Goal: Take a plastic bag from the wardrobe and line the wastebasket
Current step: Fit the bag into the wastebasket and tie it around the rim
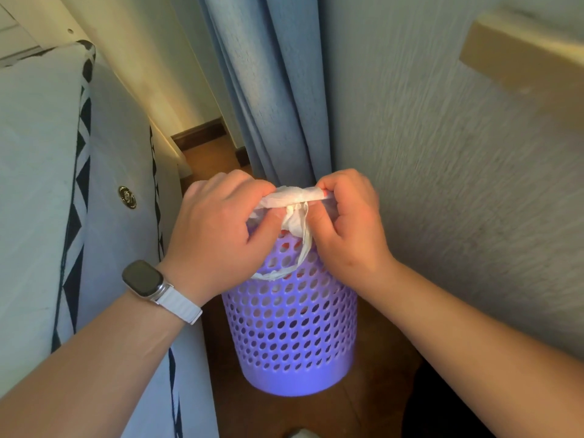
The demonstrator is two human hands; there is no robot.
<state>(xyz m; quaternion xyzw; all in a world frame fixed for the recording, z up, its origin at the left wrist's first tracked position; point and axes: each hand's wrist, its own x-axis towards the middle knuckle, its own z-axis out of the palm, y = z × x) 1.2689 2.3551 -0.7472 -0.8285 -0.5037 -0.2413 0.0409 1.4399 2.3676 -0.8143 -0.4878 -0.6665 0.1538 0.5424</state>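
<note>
A purple perforated wastebasket (290, 336) stands on the wooden floor between a bed and a wall. Directly above its rim, both hands grip a white plastic bag (295, 199), twisted into a band with a knot in the middle. My left hand (218, 238), with a watch on its wrist, holds the bag's left end. My right hand (347, 229) holds the right end. A loose strip of the bag (305, 245) hangs down and loops across the basket's upper front. The basket's opening is hidden behind the hands.
A mattress (41, 191) with a black-and-white patterned edge fills the left side, close to the basket. A blue curtain (271, 99) hangs behind the basket. A textured grey wall (442, 172) runs along the right, with a wooden ledge (521, 55) up high.
</note>
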